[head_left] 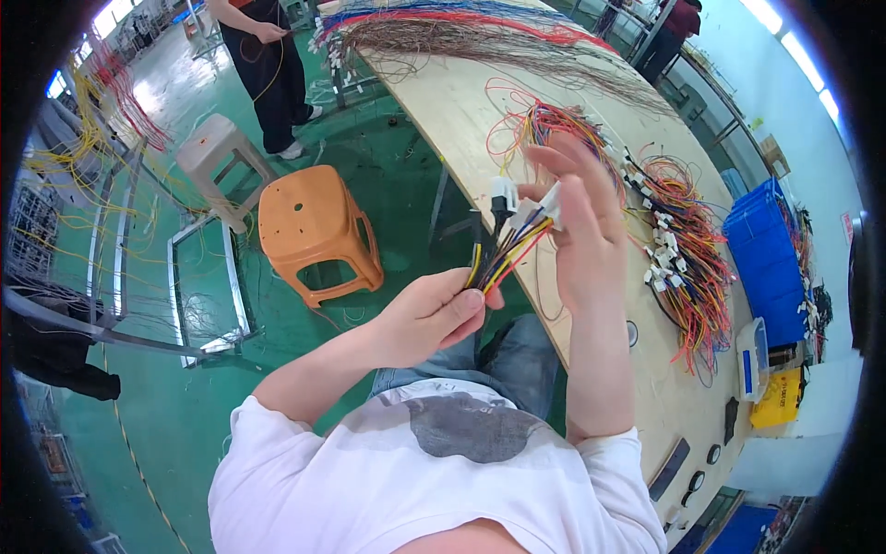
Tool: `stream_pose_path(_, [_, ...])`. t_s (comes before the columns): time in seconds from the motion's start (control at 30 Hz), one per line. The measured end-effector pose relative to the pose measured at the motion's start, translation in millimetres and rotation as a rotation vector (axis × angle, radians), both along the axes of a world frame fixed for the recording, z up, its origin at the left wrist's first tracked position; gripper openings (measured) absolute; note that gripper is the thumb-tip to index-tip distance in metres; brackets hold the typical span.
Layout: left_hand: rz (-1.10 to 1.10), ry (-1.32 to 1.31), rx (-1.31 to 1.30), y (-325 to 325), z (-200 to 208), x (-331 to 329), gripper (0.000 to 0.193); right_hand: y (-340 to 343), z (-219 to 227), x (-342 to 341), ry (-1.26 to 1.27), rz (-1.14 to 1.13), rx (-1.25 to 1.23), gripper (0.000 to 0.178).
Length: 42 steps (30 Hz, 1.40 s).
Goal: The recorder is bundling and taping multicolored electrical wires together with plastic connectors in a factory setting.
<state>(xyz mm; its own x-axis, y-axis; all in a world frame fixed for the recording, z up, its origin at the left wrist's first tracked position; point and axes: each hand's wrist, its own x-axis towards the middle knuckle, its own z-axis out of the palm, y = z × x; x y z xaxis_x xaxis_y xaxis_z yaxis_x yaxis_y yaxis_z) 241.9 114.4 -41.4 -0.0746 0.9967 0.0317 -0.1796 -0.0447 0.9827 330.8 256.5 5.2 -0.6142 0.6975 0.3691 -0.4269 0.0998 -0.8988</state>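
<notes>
My left hand (426, 316) is closed around a wire harness (509, 256) of black, yellow, red and blue wires, with the thumb pressed along its near side. At the upper end of the bundle are white connectors and a black connector (499, 203). Beside these plugs my right hand (588, 242) is raised, palm toward the bundle and fingers apart. Part of its fingers is behind the white plugs, so I cannot tell whether they touch. The harness is in front of my lap, at the left edge of the wooden table (471, 120).
Piles of coloured harnesses (688, 268) lie on the table, with long loose wires (434, 42) at its far end. A blue bin (764, 258) is at the right. An orange stool (309, 222) and a grey stool (217, 152) stand left, near another person (268, 74).
</notes>
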Motion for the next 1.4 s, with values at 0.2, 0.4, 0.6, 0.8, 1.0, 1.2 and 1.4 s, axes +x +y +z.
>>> stream_pose_path(0.2, [-0.059, -0.059, -0.058, 7, 16, 0, 0.025, -8, 22, -8, -0.559, 0.025, 0.644, 0.016])
stream_pose_path(0.4, [0.092, -0.406, -0.017, 23, 27, -17, 0.025, 3, 21, -51, 0.036, 0.415, -0.175, 0.029])
stream_pose_path(0.6, [0.423, -0.57, 0.304, 28, 84, -93, 0.029, -55, -33, -61, -0.411, 0.744, -0.18, 0.025])
stream_pose_path(0.8, [1.082, -0.52, 0.319, -45, 16, -216, 0.033, -31, -71, 0, -0.736, 0.898, -0.075, 0.024])
stream_pose_path(1.0, [0.805, -1.103, -0.479, -50, -129, -93, 0.019, 11, 57, -7, -0.828, 1.049, -0.005, 0.03])
stream_pose_path(1.2, [0.053, 0.567, -0.721, -81, -35, -108, 0.049, 25, 104, -6, -0.804, 1.05, 0.115, 0.042])
stream_pose_path(1.4, [-0.257, -0.139, 0.08, -20, 9, -73, 0.042, 30, 102, -7, -0.76, 1.08, 0.162, 0.036])
